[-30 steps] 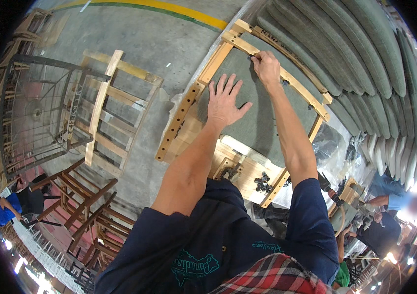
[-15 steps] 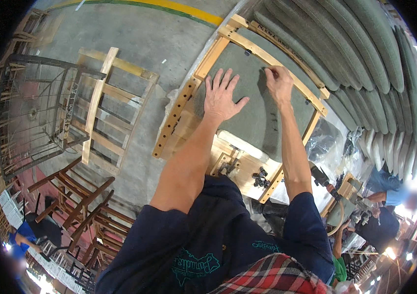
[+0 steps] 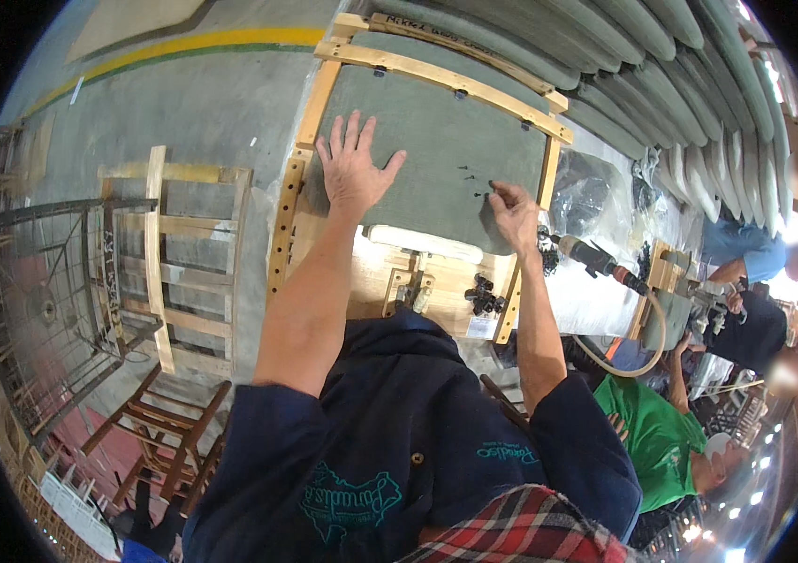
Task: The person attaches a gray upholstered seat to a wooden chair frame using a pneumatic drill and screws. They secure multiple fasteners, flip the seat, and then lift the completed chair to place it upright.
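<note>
My left hand [image 3: 354, 167] lies flat with spread fingers on a grey-green fabric-covered panel [image 3: 422, 127], near its left side. At the panel's right part, my right hand [image 3: 515, 218] has thumb and forefinger brought together low over the surface; whatever they pinch is too small to make out. Several small dark screws [image 3: 472, 178] lie on the fabric just left of those fingertips. The panel sits inside a wooden frame [image 3: 422, 68], and black clips [image 3: 461, 93] show along the far rail. A pale padded edge [image 3: 422, 243] runs along the panel's near side.
A power driver [image 3: 594, 257] with a hose rests right of the frame. Small black parts [image 3: 484, 298] are heaped on the near board. Grey-green cushions [image 3: 624, 66] stand stacked at far right. Co-workers, one in a green shirt [image 3: 647, 432], are at right; a wooden pallet [image 3: 197, 272] lies left.
My right hand has come back from near the far rail to beside the screws, its fingertips lower on the panel. My left hand stays flat. The view has shifted, showing more at right.
</note>
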Action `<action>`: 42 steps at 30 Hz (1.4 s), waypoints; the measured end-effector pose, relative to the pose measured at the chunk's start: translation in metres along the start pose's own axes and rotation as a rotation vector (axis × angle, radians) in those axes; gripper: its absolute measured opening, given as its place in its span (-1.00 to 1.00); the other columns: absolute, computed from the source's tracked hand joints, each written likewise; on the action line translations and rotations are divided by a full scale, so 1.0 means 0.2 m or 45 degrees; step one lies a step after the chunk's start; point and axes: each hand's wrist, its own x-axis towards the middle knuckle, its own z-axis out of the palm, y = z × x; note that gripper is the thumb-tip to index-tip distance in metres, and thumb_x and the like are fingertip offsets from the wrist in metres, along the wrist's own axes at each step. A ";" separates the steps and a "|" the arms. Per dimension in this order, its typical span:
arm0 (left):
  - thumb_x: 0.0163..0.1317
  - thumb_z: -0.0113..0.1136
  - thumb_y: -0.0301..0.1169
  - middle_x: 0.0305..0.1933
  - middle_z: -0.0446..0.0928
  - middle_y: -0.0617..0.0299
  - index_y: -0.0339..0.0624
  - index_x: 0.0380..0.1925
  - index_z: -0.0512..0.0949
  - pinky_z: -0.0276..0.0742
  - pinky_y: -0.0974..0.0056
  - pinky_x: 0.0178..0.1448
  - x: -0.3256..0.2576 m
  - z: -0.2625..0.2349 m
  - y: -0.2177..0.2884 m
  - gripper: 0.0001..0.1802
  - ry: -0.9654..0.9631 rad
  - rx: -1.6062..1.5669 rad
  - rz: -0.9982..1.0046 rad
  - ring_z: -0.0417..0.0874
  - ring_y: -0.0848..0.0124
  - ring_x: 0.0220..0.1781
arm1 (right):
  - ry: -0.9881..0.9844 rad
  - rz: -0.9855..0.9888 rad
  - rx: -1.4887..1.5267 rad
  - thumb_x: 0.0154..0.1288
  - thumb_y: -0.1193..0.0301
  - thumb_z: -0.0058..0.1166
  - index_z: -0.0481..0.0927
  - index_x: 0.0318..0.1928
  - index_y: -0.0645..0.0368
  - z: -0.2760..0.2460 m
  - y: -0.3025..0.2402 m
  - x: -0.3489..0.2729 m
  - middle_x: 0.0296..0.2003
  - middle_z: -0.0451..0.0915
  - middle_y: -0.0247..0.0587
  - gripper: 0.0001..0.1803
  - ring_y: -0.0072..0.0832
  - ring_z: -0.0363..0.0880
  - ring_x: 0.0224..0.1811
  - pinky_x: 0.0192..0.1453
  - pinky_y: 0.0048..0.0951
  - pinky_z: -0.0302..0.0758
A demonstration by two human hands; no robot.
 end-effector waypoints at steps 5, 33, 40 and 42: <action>0.20 0.19 0.26 0.58 0.16 0.17 0.06 0.42 0.35 -0.19 -0.26 0.63 0.00 0.03 -0.02 -0.13 0.045 0.007 0.026 0.02 0.12 0.63 | 0.049 -0.063 -0.086 0.13 0.38 0.38 0.74 -0.09 0.26 0.08 -0.16 -0.09 -0.23 0.72 -0.02 -0.67 -0.34 0.70 -0.27 -0.12 -0.36 0.63; 0.21 0.14 0.29 0.62 0.08 0.20 0.03 0.46 0.30 -0.26 -0.20 0.66 -0.01 0.00 0.04 -0.08 -0.008 0.006 0.044 -0.06 0.15 0.66 | 0.279 -0.121 -0.115 0.18 0.54 0.19 0.69 -0.26 0.29 0.35 -0.21 0.06 -0.23 0.67 0.16 -0.88 0.06 0.66 -0.13 0.00 -0.08 0.60; 0.33 0.08 0.19 0.57 0.17 0.03 -0.09 0.42 0.35 -0.16 -0.24 0.62 -0.05 0.03 -0.09 -0.19 0.075 0.087 0.190 0.03 0.01 0.62 | 0.202 -0.031 0.243 0.16 0.50 0.16 0.74 -0.21 0.24 0.34 -0.22 0.01 -0.18 0.71 0.11 -0.81 -0.03 0.70 -0.08 0.06 -0.17 0.60; 0.36 0.06 0.15 0.56 0.18 0.00 -0.11 0.40 0.36 -0.14 -0.25 0.61 -0.10 0.06 -0.09 -0.23 0.094 0.081 0.255 0.04 0.00 0.61 | 0.208 0.046 0.410 0.24 0.49 0.15 0.73 -0.09 0.28 0.31 -0.18 -0.02 -0.21 0.74 0.06 -0.75 -0.18 0.74 -0.12 0.02 -0.26 0.62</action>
